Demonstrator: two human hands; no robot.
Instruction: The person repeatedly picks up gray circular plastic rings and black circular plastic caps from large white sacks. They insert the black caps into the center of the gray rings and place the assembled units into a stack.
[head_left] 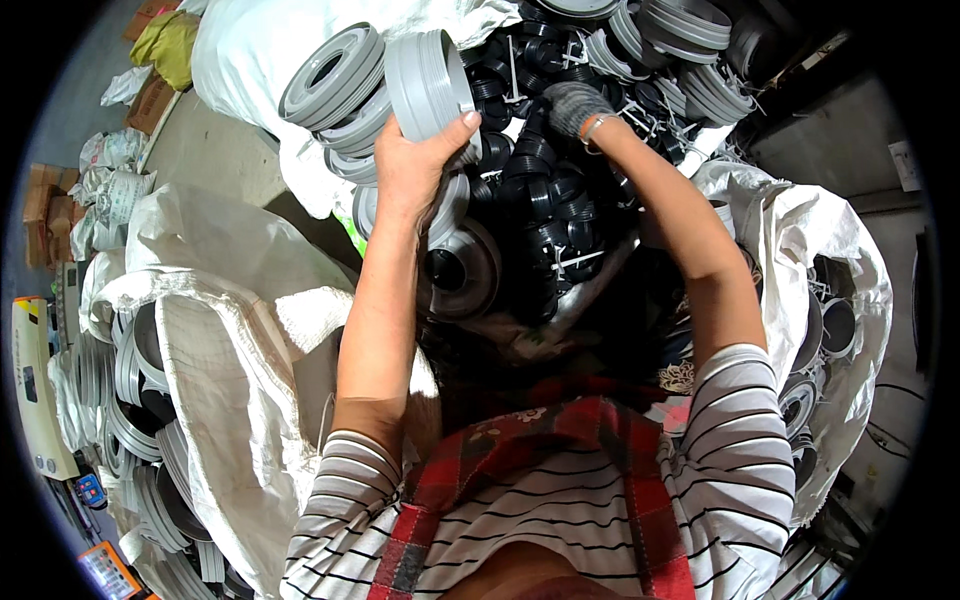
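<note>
My left hand (412,172) grips a light grey ribbed plastic collar (425,85) by its lower edge, thumb on the right side. Stacked grey flanged rings (335,75) lie just left of that collar, and more hang below behind my left wrist. A grey-gloved right hand, my right hand (580,108), reaches into a heap of black plastic fittings (560,195). Its fingers are curled down among them, and whatever they hold is hidden. A grey flanged piece with a dark centre (460,268) rests below, between my forearms.
A white woven sack (235,350) holding grey rings (140,400) stands at my left. Another white sack (840,230) with grey parts is at my right. More grey rings (685,30) pile up at the far right, with thin white plastic scraps (580,260) among the black fittings.
</note>
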